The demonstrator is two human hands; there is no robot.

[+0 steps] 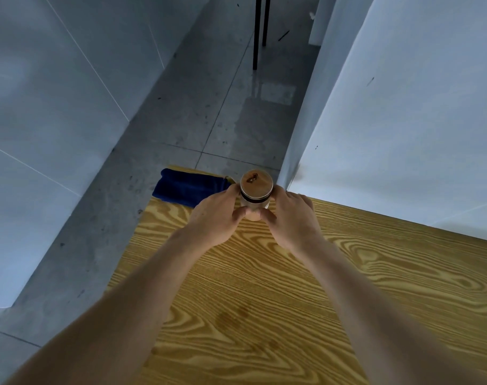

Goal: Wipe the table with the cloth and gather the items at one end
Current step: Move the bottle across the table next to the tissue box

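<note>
Head view: we clasp the jar with left hand and right hand beside the cloth; 1 nudge could tip it off the table end.

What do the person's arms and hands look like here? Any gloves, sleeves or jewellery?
Both arms are bare from the bottom edge of the picture up to the fingers: no sleeve shows anywhere. The left hand and the right hand wear no gloves, and no watch, bracelet or ring can be seen on the wrists or fingers. No markings or bandages are visible.
</note>
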